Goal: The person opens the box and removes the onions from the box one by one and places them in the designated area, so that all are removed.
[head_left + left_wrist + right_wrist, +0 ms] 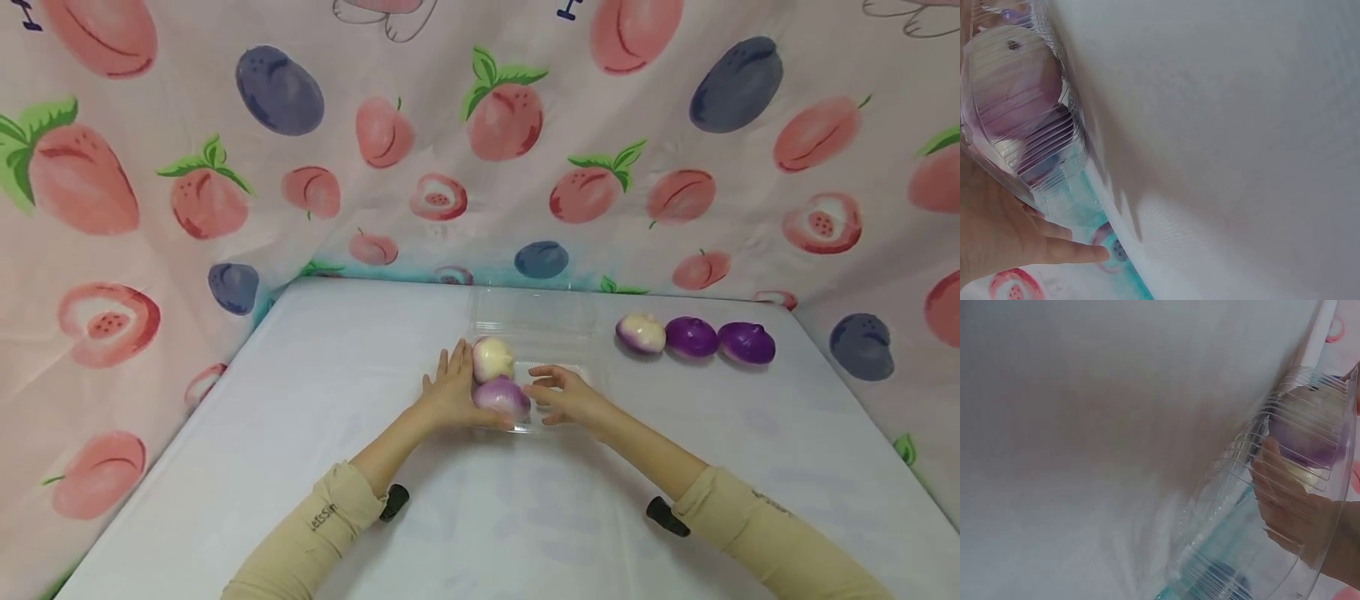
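A clear plastic container (533, 427) lies on the table with its lid (532, 310) folded back. In its left half sit two onions: a pale one (492, 360) behind and a purple-and-white one (502, 398) in front. My left hand (450, 396) rests along the container's left side, fingers straight and spread, thumb across the front edge by the nearer onion. My right hand (572, 400) reaches into the right half, fingers loosely bent and holding nothing, fingertips close to the front onion. The right wrist view shows that hand (1291, 509) through the ribbed clear wall.
Three more onions stand in a row at the back right: a pale one with a purple base (641, 334) and two deep purple ones, the middle (691, 337) and the outer (746, 343). A fruit-printed cloth (450, 108) hangs behind the white table (525, 517).
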The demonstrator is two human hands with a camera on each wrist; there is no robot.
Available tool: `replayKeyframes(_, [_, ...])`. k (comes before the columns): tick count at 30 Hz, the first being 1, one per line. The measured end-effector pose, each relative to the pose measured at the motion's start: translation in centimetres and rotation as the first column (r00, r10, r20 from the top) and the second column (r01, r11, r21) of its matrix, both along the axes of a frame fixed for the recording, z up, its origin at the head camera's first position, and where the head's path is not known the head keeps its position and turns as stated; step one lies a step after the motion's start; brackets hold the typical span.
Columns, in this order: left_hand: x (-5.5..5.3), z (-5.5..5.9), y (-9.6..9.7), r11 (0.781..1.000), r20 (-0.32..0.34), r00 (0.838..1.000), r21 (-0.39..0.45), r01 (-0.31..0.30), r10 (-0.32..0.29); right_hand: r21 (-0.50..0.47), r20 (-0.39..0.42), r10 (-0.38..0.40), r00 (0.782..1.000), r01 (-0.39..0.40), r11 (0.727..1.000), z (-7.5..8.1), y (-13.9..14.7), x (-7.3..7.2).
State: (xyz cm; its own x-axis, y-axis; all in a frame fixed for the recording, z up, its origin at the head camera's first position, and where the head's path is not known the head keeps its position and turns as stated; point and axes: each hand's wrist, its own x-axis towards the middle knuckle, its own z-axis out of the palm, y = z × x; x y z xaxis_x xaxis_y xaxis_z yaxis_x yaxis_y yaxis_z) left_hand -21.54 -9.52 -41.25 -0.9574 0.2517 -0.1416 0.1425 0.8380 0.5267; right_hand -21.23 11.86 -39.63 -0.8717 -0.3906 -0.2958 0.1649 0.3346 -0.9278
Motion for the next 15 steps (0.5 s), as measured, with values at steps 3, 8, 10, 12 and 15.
replayKeyframes(3, [0.1,-0.2,0.0,1.000,-0.001,1.000,0.006,-0.004,0.004,0.008,0.038,0.004,0.999,-0.005,1.000,-0.3,-0.3,-0.3])
replayKeyframes(8, [0.2,0.0,0.0,1.000,-0.009,1.000,0.010,-0.004,0.005,-0.002,0.110,0.014,0.994,-0.014,1.000,-0.4,-0.8,-0.9])
replayKeyframes(10, [0.2,0.1,0.0,1.000,-0.009,1.000,0.012,-0.002,0.002,0.004,0.129,0.032,0.991,-0.033,0.999,-0.4,-0.9,-1.1])
replayKeyframes(12, [0.2,0.1,0.0,1.000,-0.007,1.000,0.013,-0.002,0.002,0.014,0.149,0.054,0.987,-0.057,0.998,-0.4,-1.0,-1.3])
replayKeyframes(15, [0.2,0.1,0.1,1.000,-0.002,1.000,0.015,0.002,-0.002,0.019,0.176,0.078,0.981,-0.082,0.996,-0.4,-1.1,-1.4])
